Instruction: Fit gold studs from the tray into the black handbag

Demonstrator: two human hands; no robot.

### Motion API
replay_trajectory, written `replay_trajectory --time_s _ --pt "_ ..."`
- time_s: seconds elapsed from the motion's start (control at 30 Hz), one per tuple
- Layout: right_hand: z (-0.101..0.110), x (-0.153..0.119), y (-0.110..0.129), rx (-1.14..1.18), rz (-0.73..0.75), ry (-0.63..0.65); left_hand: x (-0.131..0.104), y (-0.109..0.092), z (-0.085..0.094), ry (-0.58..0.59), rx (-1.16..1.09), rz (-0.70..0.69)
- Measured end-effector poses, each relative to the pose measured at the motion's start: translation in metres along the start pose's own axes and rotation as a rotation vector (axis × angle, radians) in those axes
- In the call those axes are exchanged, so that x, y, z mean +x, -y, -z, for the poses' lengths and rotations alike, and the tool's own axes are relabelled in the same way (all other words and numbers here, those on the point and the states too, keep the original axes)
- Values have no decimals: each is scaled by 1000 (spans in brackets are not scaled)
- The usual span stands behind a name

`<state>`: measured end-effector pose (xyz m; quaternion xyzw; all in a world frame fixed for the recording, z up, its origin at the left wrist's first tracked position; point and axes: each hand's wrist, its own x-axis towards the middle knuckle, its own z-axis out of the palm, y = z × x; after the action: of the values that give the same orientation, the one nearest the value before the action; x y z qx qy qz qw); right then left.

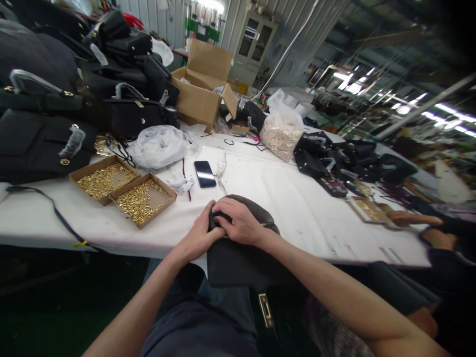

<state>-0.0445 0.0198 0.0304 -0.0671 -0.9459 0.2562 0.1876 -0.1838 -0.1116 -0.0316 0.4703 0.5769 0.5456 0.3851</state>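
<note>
A black bag [245, 265] lies at the table's front edge, its flap hanging over the edge with a gold clasp [265, 310] at the bottom. Both hands are closed on the bag's left end. My left hand [204, 233] pinches the dark edge from the left, thumb toward the right. Over the same edge, my right hand [238, 220] curls its fingers, close against the left one. What lies between the fingertips is hidden. Two shallow cardboard trays [138, 179] [171, 199] of small gold pieces stand to the left, and a phone [205, 174] lies beyond the hands.
Black bags [126, 116] are piled at the back left beside a crumpled plastic bag [158, 146]. An open carton [197, 99] and a filled clear bag [282, 131] stand behind. More black bags [316, 156] lie right, near another person's hand [441, 239]. A black strap [55, 210] crosses the table's left end.
</note>
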Motion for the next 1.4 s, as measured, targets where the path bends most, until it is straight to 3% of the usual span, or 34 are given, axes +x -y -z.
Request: replay_trajectory --time_s 0.1,0.2,0.27,0.37,0.5,0.77,1.0,1.2,1.4 --pt "0 1 -5 20 -12 -2 -7 -4 -1 -66 37 111" --pt "1 0 -6 29 -23 -25 -24 -8 1 -269 202 4" --pt "2 1 -6 23 -20 -40 -35 -13 2 -345 237 -69" --pt "1 3 -6 13 -7 -59 -43 -21 -3 -332 250 -117" --pt "1 2 -7 -39 3 -90 -41 -28 -18 -314 432 -148" --pt "2 -10 -4 -15 -23 -86 -43 -16 -41 -330 415 -99" --pt "8 -19 8 33 -68 -27 -46 -16 -43 -323 421 -63" --pt "19 -32 7 -83 -94 -48 -47 -17 -43 -332 399 -64" --pt "10 -33 -3 -69 -1 -94 -40 -21 -41 -295 375 -52"
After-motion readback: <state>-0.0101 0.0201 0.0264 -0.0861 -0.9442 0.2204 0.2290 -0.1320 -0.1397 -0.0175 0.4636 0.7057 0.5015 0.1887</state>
